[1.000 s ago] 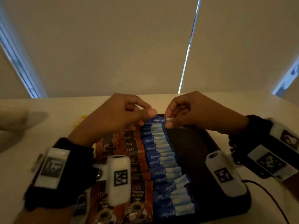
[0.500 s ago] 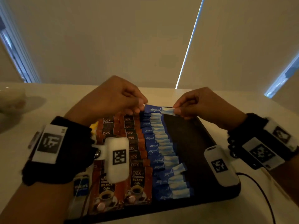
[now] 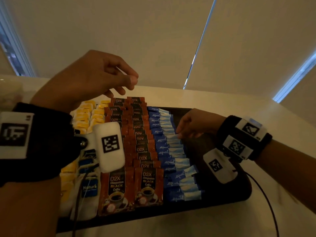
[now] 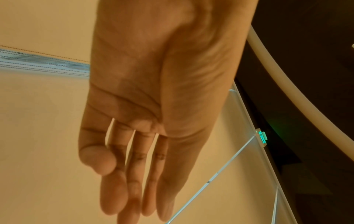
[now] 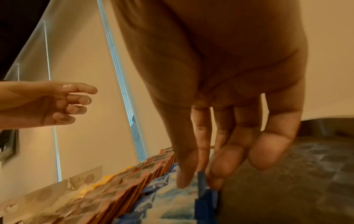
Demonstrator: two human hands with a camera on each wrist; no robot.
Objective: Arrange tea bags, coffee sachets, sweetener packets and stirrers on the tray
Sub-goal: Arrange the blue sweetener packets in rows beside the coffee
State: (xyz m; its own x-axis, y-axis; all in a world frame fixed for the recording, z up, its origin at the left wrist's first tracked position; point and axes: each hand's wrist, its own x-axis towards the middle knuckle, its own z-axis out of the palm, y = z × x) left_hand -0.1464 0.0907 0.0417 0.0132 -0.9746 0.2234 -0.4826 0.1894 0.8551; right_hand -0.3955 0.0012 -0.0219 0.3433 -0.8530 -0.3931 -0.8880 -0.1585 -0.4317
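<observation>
A dark tray (image 3: 227, 194) holds rows of yellow tea bags (image 3: 85, 117), white tea bags with blue tags (image 3: 89, 187), brown coffee sachets (image 3: 140, 139) and blue sweetener packets (image 3: 164, 147). My left hand (image 3: 126, 86) hovers above the tray's far end with nothing in it. The left wrist view shows that left hand (image 4: 134, 151) with its fingers straight. My right hand (image 3: 181, 132) is at the right edge of the sweetener row, midway along. In the right wrist view my right hand (image 5: 199, 180) has one sweetener packet's (image 5: 202, 181) end pinched between thumb and forefinger. No stirrers are in view.
The tray sits on a white table (image 3: 256, 125). A black cable (image 3: 266, 202) runs over the table from my right wrist. A pale cup (image 5: 84, 178) stands beyond the tray's left side. Closed blinds rise behind the table's far edge.
Both hands held one sweetener packet by its ends at the far end of the row. The left hand has let go and lifted; the right hand has moved nearer, to mid-row.
</observation>
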